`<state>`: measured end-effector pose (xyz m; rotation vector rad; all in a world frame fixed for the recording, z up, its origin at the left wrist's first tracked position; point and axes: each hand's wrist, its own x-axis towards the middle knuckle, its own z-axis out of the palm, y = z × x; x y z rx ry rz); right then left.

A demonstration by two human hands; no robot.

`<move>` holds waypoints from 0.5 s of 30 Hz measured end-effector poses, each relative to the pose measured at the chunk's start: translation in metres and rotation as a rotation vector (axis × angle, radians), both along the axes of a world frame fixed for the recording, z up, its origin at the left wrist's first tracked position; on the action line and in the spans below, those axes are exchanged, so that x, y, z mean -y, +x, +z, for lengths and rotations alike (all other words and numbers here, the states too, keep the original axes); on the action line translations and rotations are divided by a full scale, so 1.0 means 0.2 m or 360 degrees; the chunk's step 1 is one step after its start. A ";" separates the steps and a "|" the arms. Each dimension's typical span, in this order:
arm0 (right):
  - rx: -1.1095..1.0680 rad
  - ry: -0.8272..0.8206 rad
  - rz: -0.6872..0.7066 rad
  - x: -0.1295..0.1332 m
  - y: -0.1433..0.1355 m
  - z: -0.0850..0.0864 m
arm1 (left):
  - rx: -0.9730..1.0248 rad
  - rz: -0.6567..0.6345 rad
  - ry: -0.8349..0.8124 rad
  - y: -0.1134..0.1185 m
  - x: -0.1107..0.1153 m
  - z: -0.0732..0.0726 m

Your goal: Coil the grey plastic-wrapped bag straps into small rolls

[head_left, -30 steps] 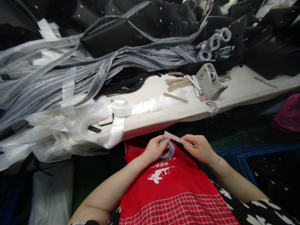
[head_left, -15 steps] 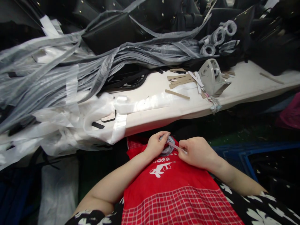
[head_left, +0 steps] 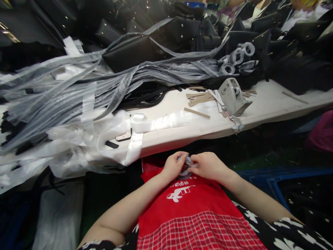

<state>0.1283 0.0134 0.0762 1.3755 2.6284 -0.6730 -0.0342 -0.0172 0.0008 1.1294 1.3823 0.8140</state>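
Observation:
Close to my red apron point(head_left: 179, 205), my left hand point(head_left: 174, 166) is closed around one side of a coiled strap point(head_left: 184, 174) in greyish clear plastic. My right hand point(head_left: 208, 166) has its fingers pinched at the coil's other side, touching it. Part of the coil is covered by the fingers of both hands. Whatever lies under the right fingertips is too small to make out. On the bench beyond, several similar rolled straps point(head_left: 236, 55) sit beside a long bundle of plastic-wrapped straps point(head_left: 156, 71).
A grey tape dispenser point(head_left: 231, 95) stands on the white bench point(head_left: 169, 137) near its edge. Several brown strips point(head_left: 199, 99) lie beside it. Crumpled clear plastic point(head_left: 70, 149) hangs over the front left. Black bags point(head_left: 156, 38) are piled behind. A blue crate point(head_left: 275, 180) is at right.
My right hand has moved left, in against the coil. The pale strip stretched between the hands no longer shows. The view has tilted up slightly.

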 end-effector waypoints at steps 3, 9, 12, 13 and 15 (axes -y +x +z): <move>-0.0236 -0.0143 -0.0112 0.00 0.07 0.01 | 0.0104 0.0022 -0.0162 -0.01 0.00 -0.01; -0.0509 -0.0115 -0.0251 0.01 0.09 -0.04 | -0.0025 -0.0109 0.0089 0.00 -0.02 0.01; -0.0672 -0.0087 -0.0353 0.00 0.09 -0.08 | -0.0123 -0.0244 0.0234 -0.01 -0.03 0.03; -0.0726 -0.0103 -0.0405 0.00 0.08 -0.10 | -0.0138 -0.0300 0.0297 -0.01 -0.03 0.05; -0.0842 -0.0181 -0.0509 -0.01 0.08 -0.12 | -0.0146 -0.0403 0.0420 -0.02 -0.03 0.08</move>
